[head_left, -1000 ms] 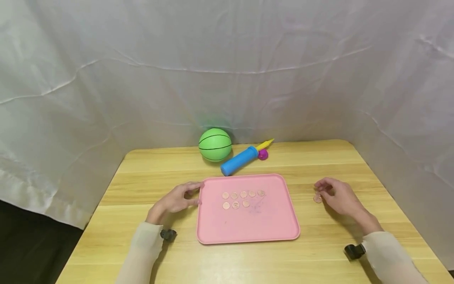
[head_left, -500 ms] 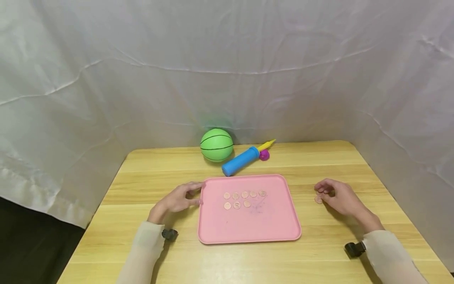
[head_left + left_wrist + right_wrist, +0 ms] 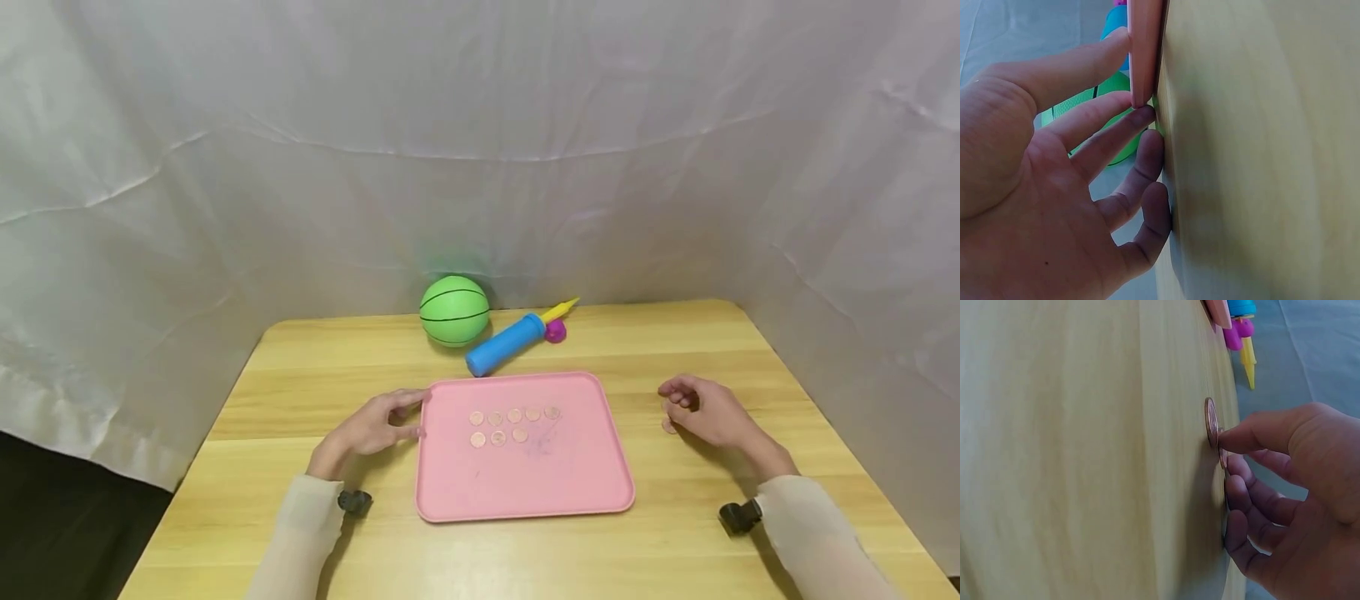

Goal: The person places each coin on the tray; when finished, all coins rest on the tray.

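My left hand rests at the left edge of a pink tray. In the left wrist view, the thumb and index fingertip touch the tray's rim, and the other fingers bend down at the table. Several copper coins lie flat on the tray in two rows. Right of the tray, my right hand is low over the table with two more coins. One coin is pinched between thumb and index finger, close to the tabletop. The other coin lies beside the thumb tip, partly overlapping it in that view.
Behind the tray sit a green ball with black lines and a blue hand pump with a yellow nozzle. A small purple piece lies by the nozzle. Pale grey curtains enclose the wooden table.
My right hand has shifted slightly left at the two coins, its fingertips staying low on them. The left hand keeps its place at the tray's edge. The head view has moved a little.
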